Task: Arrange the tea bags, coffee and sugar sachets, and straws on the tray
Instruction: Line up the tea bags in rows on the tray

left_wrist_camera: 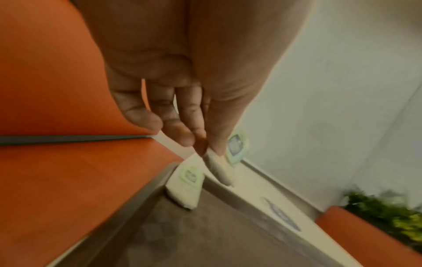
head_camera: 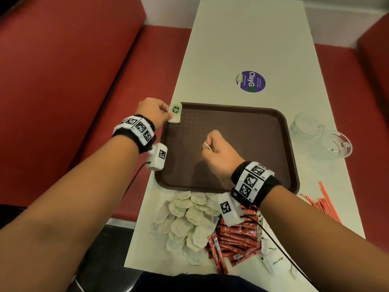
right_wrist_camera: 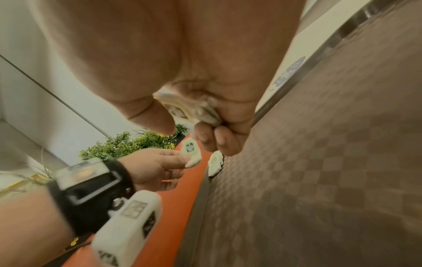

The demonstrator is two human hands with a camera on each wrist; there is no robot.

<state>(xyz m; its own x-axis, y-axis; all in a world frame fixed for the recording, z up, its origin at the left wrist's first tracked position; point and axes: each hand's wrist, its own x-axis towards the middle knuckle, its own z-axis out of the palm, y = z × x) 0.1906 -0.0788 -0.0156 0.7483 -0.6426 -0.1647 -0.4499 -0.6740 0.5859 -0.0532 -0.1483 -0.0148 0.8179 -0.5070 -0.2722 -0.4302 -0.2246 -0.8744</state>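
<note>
A brown tray (head_camera: 231, 165) lies on the white table. My left hand (head_camera: 168, 113) hovers at the tray's far left corner and pinches a tea bag with a green tag (head_camera: 176, 109) between thumb and fingers (left_wrist_camera: 200, 142). Just below it another tea bag (left_wrist_camera: 185, 187) lies in that corner of the tray (left_wrist_camera: 205, 234). My right hand (head_camera: 207, 147) is a fist over the tray's middle, gripping a few tea bags (right_wrist_camera: 189, 108). Loose tea bags (head_camera: 189, 220), red coffee sachets (head_camera: 235, 237), white sugar sachets (head_camera: 275, 262) and red-striped straws (head_camera: 322, 205) lie outside the tray.
Two glass cups (head_camera: 305, 125) (head_camera: 336, 144) stand right of the tray. A purple round sticker (head_camera: 250, 81) marks the table beyond it. Red bench seats (head_camera: 73, 81) flank the narrow table; its left edge runs close beside the tray.
</note>
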